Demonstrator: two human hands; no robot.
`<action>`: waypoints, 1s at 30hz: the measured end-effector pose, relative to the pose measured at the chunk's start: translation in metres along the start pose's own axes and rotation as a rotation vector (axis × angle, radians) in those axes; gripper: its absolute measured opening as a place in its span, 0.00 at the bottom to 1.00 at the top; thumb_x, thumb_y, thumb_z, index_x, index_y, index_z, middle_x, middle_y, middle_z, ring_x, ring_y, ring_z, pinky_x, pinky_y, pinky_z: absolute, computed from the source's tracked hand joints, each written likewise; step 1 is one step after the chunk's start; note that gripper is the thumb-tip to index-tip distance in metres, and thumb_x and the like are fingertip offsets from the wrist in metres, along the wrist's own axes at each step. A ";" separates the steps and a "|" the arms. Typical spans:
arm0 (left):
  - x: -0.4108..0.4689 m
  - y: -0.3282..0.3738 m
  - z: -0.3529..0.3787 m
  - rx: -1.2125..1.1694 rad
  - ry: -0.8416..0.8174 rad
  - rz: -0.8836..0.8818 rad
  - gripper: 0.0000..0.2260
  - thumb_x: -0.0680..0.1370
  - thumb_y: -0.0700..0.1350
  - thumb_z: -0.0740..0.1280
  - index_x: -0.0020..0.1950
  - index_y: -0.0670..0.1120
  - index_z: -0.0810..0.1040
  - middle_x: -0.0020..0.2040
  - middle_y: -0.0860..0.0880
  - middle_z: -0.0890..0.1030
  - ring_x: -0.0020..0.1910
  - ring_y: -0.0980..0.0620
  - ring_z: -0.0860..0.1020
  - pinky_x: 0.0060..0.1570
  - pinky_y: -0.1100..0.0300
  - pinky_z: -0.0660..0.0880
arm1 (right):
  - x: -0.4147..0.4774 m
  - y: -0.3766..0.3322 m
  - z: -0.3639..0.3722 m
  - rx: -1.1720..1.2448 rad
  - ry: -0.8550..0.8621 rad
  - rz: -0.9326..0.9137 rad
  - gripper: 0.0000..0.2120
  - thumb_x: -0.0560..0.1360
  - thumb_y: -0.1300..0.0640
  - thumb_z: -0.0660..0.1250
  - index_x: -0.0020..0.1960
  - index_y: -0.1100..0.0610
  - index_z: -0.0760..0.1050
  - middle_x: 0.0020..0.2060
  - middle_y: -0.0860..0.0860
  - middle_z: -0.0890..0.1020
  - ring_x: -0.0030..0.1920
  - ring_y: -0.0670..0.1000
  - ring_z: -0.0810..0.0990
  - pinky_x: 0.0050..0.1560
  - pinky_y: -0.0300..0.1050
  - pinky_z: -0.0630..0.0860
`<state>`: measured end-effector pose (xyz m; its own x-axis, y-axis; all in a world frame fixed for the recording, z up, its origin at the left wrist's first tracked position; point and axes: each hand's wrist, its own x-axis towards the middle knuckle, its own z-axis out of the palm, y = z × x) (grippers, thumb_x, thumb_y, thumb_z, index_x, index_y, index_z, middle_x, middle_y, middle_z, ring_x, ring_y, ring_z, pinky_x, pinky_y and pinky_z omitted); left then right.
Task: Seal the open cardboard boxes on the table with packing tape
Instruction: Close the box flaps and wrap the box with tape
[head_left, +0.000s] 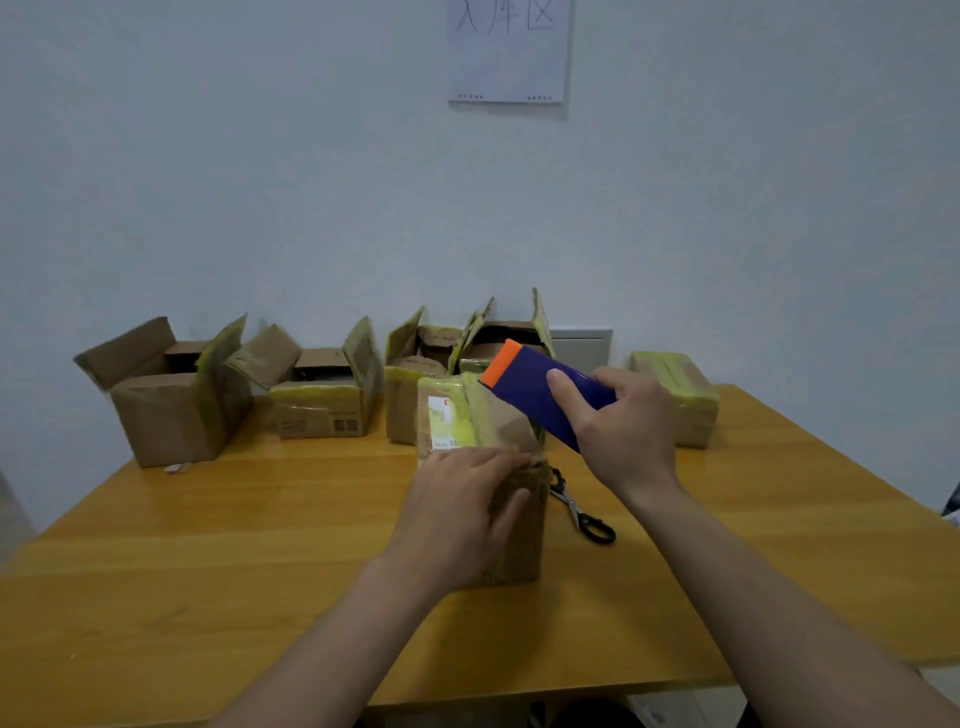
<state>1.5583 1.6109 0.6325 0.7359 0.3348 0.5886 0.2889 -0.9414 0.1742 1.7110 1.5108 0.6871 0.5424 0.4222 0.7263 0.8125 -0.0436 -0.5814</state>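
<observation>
Left hand (457, 514) covers the box (501, 418) edge; right hand (623, 431) grips dispenser (524, 384), tape hidden.

The table (208, 545) is yellow-brown wood, smooth and shiny. The middle box (506, 423) is brown cardboard, dull and a bit crumpled. It has shiny yellowish tape (452, 387) and a white paper label (441, 421) on it. The open boxes (166, 415) at 10 o'clock from it are the same dull cardboard. The tape holder (524, 387) is smooth blue plastic with an orange plastic end. The scissors (582, 506) at 4 o'clock have grey metal blades and black handles. The sheet (506, 52) on the dull wall (208, 182) is thin white paper.
</observation>
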 end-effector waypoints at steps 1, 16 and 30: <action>0.000 -0.002 -0.002 -0.028 -0.003 -0.004 0.17 0.83 0.60 0.63 0.71 0.60 0.76 0.66 0.61 0.80 0.64 0.60 0.75 0.63 0.56 0.71 | 0.001 -0.002 0.003 0.028 0.003 -0.006 0.21 0.77 0.37 0.67 0.39 0.54 0.78 0.30 0.43 0.79 0.33 0.44 0.80 0.31 0.36 0.71; 0.004 -0.076 -0.028 -0.565 0.116 -0.735 0.24 0.76 0.50 0.76 0.71 0.53 0.75 0.68 0.52 0.76 0.65 0.50 0.74 0.65 0.44 0.75 | 0.008 -0.031 0.044 0.316 0.024 0.075 0.19 0.80 0.47 0.69 0.32 0.51 0.75 0.26 0.44 0.79 0.30 0.47 0.78 0.31 0.39 0.70; 0.034 -0.098 -0.039 -0.894 0.033 -0.889 0.14 0.78 0.35 0.61 0.50 0.41 0.87 0.47 0.44 0.87 0.49 0.47 0.83 0.44 0.56 0.79 | 0.004 -0.047 0.095 0.616 0.005 0.364 0.17 0.81 0.43 0.66 0.46 0.56 0.82 0.38 0.49 0.86 0.39 0.48 0.84 0.34 0.39 0.76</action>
<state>1.5310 1.7124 0.6667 0.4807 0.8768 0.0114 0.1514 -0.0958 0.9838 1.6549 1.6006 0.6822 0.7582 0.4738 0.4479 0.3120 0.3395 -0.8874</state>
